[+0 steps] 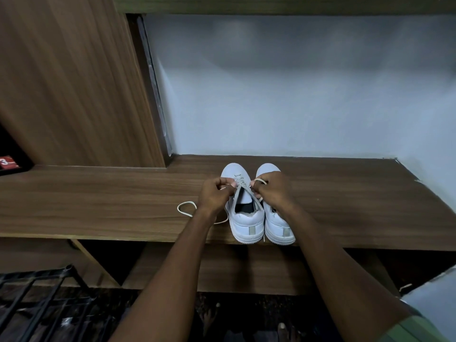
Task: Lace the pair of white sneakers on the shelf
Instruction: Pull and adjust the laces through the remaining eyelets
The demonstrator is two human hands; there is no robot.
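Two white sneakers sit side by side at the near edge of the wooden shelf, heels toward me, toes toward the back wall. Going left to right: a red-and-white label in a dark cubby at far left; a wood side panel; then a loose loop of lace lying on the shelf left of the shoes. Left hand is clenched on a strand of that lace, just beside the left sneaker, level with its eyelets. Right hand is curled, pinching the other lace end, a small loop showing above the knuckles; it covers most of the top of the right sneaker. Both hands flank the left sneaker's open throat, about equally near it. The shoe's long axis runs straight away from me, so the lace ends pull out sideways, across that axis. My read: lacing on the left sneaker is only in the lower rows near the toe, upper eyelets not yet threaded. Whether the right sneaker is laced I cannot tell; the hand hides it.
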